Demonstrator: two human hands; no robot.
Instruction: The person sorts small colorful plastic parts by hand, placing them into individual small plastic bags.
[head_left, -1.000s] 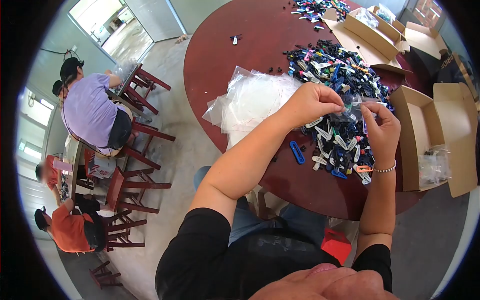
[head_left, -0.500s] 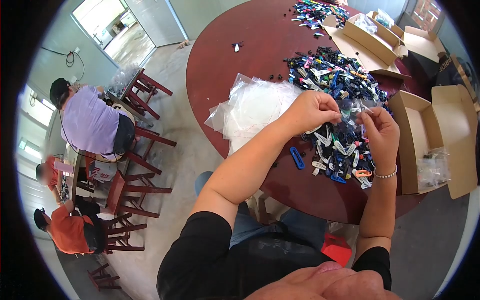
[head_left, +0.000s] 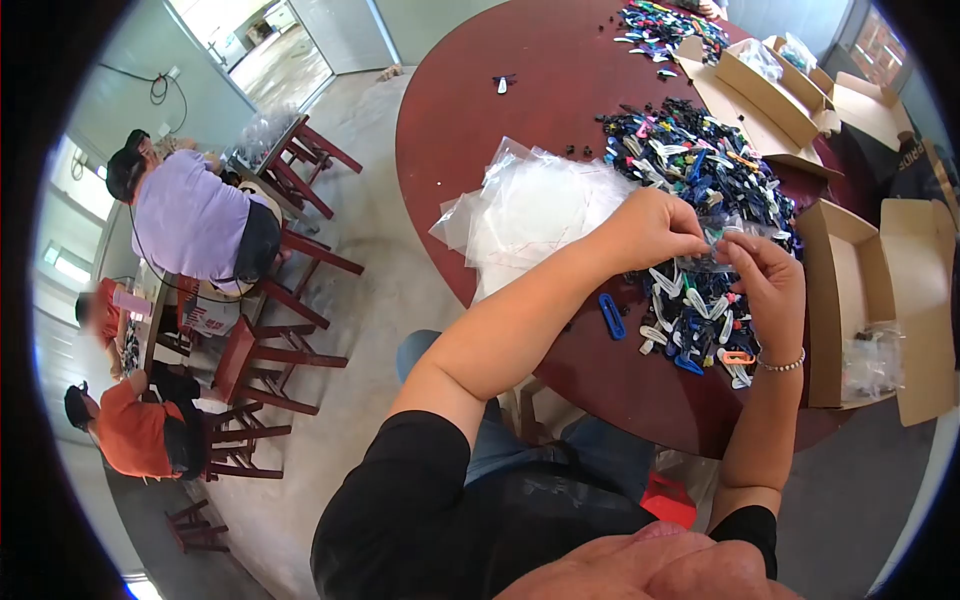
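My left hand (head_left: 655,228) pinches one side of a small clear plastic bag (head_left: 708,262), held above a heap of snap hair clips (head_left: 700,160). On the bag's other side, my right hand (head_left: 768,285), with a beaded bracelet at the wrist, grips the edge between thumb and fingers. Some clips seem to lie inside the bag, though the fingers partly cover it. Left of my hands is a spread stack of clear plastic bags (head_left: 545,205). A blue clip (head_left: 612,316) rests apart, just below my left wrist, and an orange clip (head_left: 738,358) lies near the bracelet.
An open cardboard box (head_left: 835,300) at the right holds filled bags (head_left: 872,365). Another open box (head_left: 765,95) stands farther back, beside a second clip pile (head_left: 672,35). Several people sit at a side table on the left, near red wooden stools (head_left: 250,365).
My hands have come closer together around the bag, which now looks more crumpled and covered. The whole view has shifted slightly, moving the table to the right.
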